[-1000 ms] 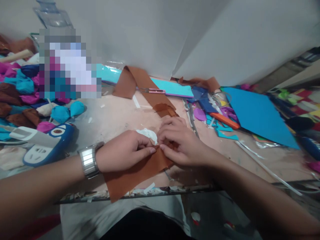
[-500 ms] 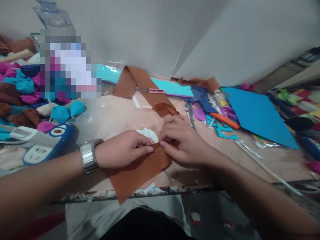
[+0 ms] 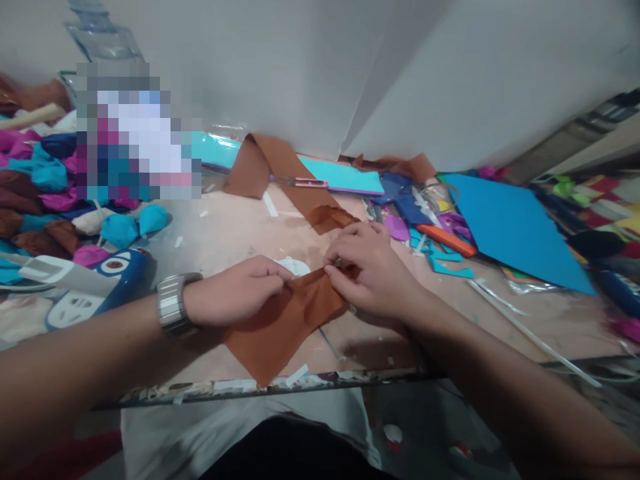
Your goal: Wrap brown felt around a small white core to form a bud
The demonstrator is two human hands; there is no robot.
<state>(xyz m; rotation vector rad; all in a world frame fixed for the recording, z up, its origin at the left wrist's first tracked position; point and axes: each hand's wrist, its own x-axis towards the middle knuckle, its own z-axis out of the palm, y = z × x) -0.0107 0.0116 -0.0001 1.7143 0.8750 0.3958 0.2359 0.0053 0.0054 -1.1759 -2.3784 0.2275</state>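
A sheet of thin brown material (image 3: 280,327) is stretched between my two hands above the table's front part. My left hand (image 3: 243,290), below a metal watch (image 3: 173,303), pinches the upper left edge of the sheet between thumb and fingers. At the upper right edge, my right hand (image 3: 365,267) grips the same sheet with thumb and forefinger, its other fingers curled. A white round item (image 3: 293,267) lies behind the sheet, partly hidden. Behind my right hand rests a long brown strip (image 3: 295,177) with a crumpled end.
Coloured wrapped bundles (image 3: 120,229) and a blue-and-white power socket (image 3: 95,293) lie at left. A pink cutter (image 3: 310,183) rests on the brown strip. At right are an orange knife (image 3: 447,240), scraps and a blue sheet (image 3: 515,230). The table edge (image 3: 320,383) runs in front.
Both hands have moved slightly apart, my right one a little up and right. The brown sheet's lower corner has shifted up and right, and its surface now shows folds.
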